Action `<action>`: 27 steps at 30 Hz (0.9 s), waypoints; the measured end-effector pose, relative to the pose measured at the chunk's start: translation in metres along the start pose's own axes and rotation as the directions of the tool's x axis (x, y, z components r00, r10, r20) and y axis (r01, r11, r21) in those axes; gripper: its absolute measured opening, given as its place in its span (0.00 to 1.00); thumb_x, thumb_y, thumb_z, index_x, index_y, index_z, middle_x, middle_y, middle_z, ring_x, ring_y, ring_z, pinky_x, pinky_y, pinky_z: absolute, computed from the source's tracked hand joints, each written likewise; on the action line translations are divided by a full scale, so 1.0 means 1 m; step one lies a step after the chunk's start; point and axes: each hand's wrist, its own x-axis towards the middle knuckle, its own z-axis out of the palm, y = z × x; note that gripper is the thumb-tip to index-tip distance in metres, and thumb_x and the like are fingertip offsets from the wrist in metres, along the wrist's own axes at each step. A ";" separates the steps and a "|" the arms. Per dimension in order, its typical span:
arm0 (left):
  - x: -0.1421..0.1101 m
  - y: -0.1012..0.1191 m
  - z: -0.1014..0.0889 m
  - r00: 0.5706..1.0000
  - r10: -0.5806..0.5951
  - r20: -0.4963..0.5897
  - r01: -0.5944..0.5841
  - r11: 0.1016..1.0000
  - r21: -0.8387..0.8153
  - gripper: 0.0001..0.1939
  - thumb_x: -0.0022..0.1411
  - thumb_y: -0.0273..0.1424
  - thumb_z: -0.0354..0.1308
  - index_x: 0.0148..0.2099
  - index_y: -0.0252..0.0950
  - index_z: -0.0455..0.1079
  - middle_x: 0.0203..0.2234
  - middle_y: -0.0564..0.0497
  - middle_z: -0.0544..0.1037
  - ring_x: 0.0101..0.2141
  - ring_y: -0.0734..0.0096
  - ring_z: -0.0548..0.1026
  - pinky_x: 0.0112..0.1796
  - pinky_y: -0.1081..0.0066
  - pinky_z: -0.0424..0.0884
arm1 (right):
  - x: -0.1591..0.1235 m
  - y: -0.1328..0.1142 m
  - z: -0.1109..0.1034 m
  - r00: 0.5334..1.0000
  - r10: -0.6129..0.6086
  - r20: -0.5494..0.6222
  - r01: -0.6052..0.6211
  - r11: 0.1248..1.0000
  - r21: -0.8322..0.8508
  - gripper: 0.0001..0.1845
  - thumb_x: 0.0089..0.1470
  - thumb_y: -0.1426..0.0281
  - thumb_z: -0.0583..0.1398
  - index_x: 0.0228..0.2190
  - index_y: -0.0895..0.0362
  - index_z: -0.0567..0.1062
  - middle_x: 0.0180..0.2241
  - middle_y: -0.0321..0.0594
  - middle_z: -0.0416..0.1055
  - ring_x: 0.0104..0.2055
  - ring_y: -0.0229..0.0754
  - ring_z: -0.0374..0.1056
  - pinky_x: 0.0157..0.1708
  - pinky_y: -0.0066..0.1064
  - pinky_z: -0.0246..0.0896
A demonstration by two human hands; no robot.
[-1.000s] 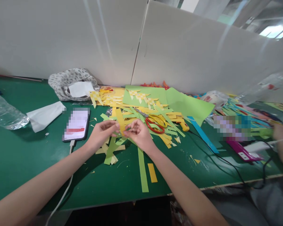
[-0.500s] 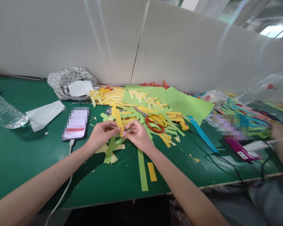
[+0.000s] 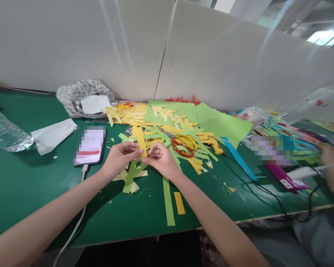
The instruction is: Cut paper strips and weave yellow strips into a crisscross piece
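Both my hands meet over a pile of yellow and green paper strips (image 3: 167, 139) on the green table (image 3: 30, 181). My left hand (image 3: 119, 157) pinches a yellow paper strip (image 3: 141, 139) that runs up and away from my fingers. My right hand (image 3: 161, 159) is closed on the same strip, where it crosses green strips (image 3: 130, 174) hanging below my hands. A long green strip (image 3: 168, 202) and a short yellow piece (image 3: 179, 203) lie flat near the table's front edge.
Red-handled scissors (image 3: 180, 144) rest on the pile behind my right hand. A phone (image 3: 90, 146) with a white cable lies to the left, beyond it a plastic bottle (image 3: 5, 133) and a cloth bag (image 3: 80, 96). Another person's hand (image 3: 332, 157) works at far right.
My fingers have drawn closer together on the yellow strip and shifted slightly. The camera view has barely moved.
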 end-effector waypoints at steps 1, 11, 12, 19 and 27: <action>0.000 -0.001 0.000 1.000 0.005 0.012 -0.005 1.000 0.002 0.13 0.42 0.32 0.69 0.32 0.35 0.73 0.24 0.52 0.78 0.25 0.74 0.75 0.28 0.75 0.72 | 0.000 0.000 0.001 1.000 -0.001 0.004 0.001 1.000 -0.010 0.21 0.38 0.62 0.69 0.27 0.54 0.63 0.25 0.31 0.68 0.28 0.37 0.69 0.32 0.33 0.67; 0.000 0.005 -0.002 0.993 0.037 -0.110 -0.041 0.998 -0.039 0.10 0.48 0.34 0.66 0.30 0.35 0.71 0.24 0.54 0.75 0.26 0.77 0.73 0.28 0.77 0.73 | 0.004 -0.010 -0.031 0.975 -0.111 -0.190 -0.021 0.813 -0.582 0.05 0.53 0.70 0.57 0.33 0.55 0.65 0.34 0.42 0.72 0.36 0.43 0.71 0.35 0.38 0.69; 0.000 0.006 -0.001 0.992 0.024 -0.126 -0.031 0.998 -0.049 0.09 0.49 0.34 0.66 0.30 0.35 0.72 0.25 0.54 0.75 0.26 0.77 0.73 0.28 0.77 0.73 | 0.006 -0.010 -0.041 0.958 -0.147 -0.246 -0.074 0.702 -0.708 0.08 0.52 0.74 0.57 0.36 0.55 0.66 0.38 0.44 0.71 0.39 0.45 0.70 0.38 0.39 0.68; 0.002 0.002 -0.001 0.998 -0.009 -0.057 0.003 0.995 -0.103 0.08 0.49 0.34 0.66 0.30 0.36 0.72 0.25 0.53 0.75 0.26 0.78 0.73 0.28 0.79 0.72 | 0.017 -0.005 -0.083 0.921 -0.060 -0.386 -0.350 0.311 -0.884 0.22 0.50 0.70 0.58 0.47 0.64 0.69 0.45 0.54 0.70 0.51 0.57 0.63 0.43 0.41 0.63; 0.002 -0.003 -0.002 1.000 0.027 -0.016 -0.028 0.996 -0.082 0.08 0.51 0.35 0.65 0.30 0.37 0.73 0.24 0.54 0.76 0.26 0.78 0.73 0.27 0.79 0.72 | 0.017 -0.010 -0.096 0.855 -0.023 -0.518 -0.448 0.472 -0.759 0.20 0.54 0.68 0.52 0.47 0.58 0.72 0.41 0.46 0.76 0.44 0.50 0.71 0.40 0.37 0.63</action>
